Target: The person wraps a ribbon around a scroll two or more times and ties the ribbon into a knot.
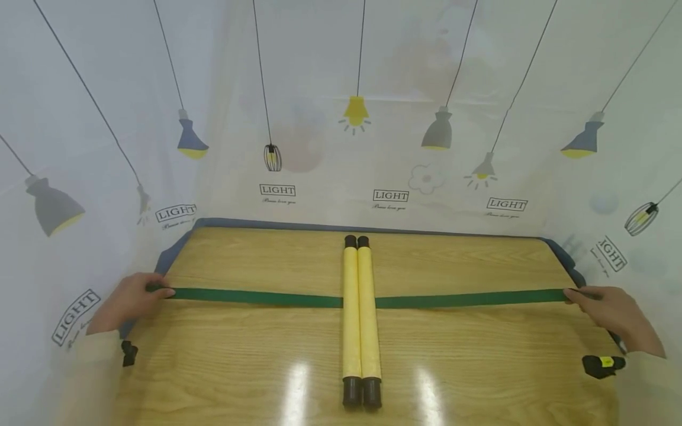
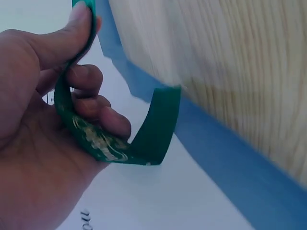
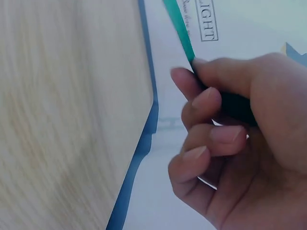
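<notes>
A green ribbon (image 1: 256, 297) is stretched from side to side, its middle hidden beneath a yellow scroll (image 1: 351, 319). Two rolls lying side by side with dark brown end caps make up this scroll. At the far left, my left hand (image 1: 130, 300) pinches the ribbon between thumb and forefinger. Its loose tail, printed with a gold pattern (image 2: 98, 141), curves through the palm in the left wrist view. My right hand (image 1: 613, 310) pinches the other end of the ribbon (image 3: 178, 26) between thumb and forefinger, the remaining fingers curled below. Part of that tail is hidden in the palm.
The wood-grain table (image 1: 240, 355) has a blue-grey edge (image 1: 319, 226). White sheeting (image 1: 319, 59) printed with hanging lamps stands around its back and sides. A black strapped device with a yellow label (image 1: 604, 365) sits at the right wrist, another black one (image 1: 129, 353) at the left.
</notes>
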Action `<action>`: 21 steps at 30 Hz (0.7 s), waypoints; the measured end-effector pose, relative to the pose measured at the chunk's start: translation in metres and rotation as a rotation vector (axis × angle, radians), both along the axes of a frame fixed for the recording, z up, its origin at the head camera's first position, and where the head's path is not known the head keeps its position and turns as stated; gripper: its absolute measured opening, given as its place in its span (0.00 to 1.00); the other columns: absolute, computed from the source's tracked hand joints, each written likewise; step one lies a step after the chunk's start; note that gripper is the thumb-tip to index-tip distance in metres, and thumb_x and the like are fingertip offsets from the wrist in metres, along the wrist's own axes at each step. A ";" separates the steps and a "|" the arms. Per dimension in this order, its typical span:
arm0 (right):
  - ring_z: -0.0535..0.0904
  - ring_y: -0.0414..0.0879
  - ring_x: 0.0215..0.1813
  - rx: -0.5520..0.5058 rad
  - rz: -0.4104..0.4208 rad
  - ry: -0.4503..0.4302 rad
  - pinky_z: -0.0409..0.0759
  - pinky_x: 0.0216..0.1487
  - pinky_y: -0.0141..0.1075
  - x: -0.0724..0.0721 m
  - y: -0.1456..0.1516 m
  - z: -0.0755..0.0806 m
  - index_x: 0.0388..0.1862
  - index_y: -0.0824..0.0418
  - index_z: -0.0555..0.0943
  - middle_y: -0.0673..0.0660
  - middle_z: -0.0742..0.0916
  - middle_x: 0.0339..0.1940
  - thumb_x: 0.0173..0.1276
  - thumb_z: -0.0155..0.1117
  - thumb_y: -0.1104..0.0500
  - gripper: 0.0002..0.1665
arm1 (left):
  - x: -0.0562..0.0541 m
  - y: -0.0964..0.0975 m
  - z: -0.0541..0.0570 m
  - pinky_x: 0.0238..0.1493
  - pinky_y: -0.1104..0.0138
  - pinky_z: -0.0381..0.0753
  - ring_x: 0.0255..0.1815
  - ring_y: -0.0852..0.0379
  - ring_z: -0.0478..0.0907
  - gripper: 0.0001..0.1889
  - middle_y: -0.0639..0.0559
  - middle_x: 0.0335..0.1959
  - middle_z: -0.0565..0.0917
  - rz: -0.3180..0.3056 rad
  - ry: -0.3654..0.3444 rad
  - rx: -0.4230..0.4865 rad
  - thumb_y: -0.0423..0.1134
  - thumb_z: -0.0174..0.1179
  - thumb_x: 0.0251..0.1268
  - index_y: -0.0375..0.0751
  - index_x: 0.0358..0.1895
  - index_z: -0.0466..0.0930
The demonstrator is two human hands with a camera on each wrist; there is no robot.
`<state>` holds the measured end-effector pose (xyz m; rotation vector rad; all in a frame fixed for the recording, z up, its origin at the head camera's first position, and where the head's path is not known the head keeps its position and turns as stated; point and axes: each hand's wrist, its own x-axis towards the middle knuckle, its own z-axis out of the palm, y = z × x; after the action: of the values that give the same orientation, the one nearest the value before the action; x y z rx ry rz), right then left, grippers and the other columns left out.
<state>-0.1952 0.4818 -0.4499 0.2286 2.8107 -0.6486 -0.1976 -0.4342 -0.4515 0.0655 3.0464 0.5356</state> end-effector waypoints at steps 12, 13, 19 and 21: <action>0.81 0.66 0.34 0.101 -0.156 0.179 0.78 0.32 0.52 0.005 0.007 -0.018 0.50 0.78 0.82 0.79 0.85 0.38 0.80 0.48 0.37 0.42 | 0.005 -0.014 0.013 0.30 0.58 0.77 0.30 0.49 0.79 0.12 0.36 0.32 0.86 0.052 -0.090 -0.069 0.39 0.64 0.69 0.31 0.38 0.82; 0.81 0.70 0.37 0.109 -0.186 0.184 0.79 0.34 0.54 0.005 0.006 -0.019 0.50 0.79 0.82 0.81 0.84 0.41 0.80 0.49 0.37 0.42 | 0.004 -0.014 0.013 0.30 0.59 0.77 0.30 0.49 0.79 0.12 0.37 0.32 0.85 0.053 -0.101 -0.067 0.39 0.64 0.69 0.30 0.38 0.82; 0.80 0.75 0.42 0.123 -0.380 0.186 0.80 0.32 0.54 0.008 -0.003 -0.021 0.50 0.85 0.77 0.82 0.83 0.44 0.80 0.51 0.44 0.39 | 0.002 -0.016 0.012 0.31 0.60 0.78 0.30 0.50 0.78 0.11 0.41 0.30 0.84 0.089 -0.192 -0.051 0.37 0.62 0.70 0.30 0.39 0.80; 0.79 0.77 0.45 0.116 -0.423 0.193 0.80 0.37 0.57 0.008 -0.006 -0.020 0.52 0.86 0.76 0.83 0.82 0.46 0.79 0.52 0.47 0.36 | 0.002 -0.016 0.011 0.32 0.60 0.78 0.32 0.49 0.79 0.10 0.39 0.32 0.83 0.108 -0.211 -0.050 0.36 0.61 0.69 0.30 0.40 0.79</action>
<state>-0.1871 0.4758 -0.4703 0.8416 3.0123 -0.6186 -0.1960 -0.4506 -0.4407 -0.1479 2.8666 0.4414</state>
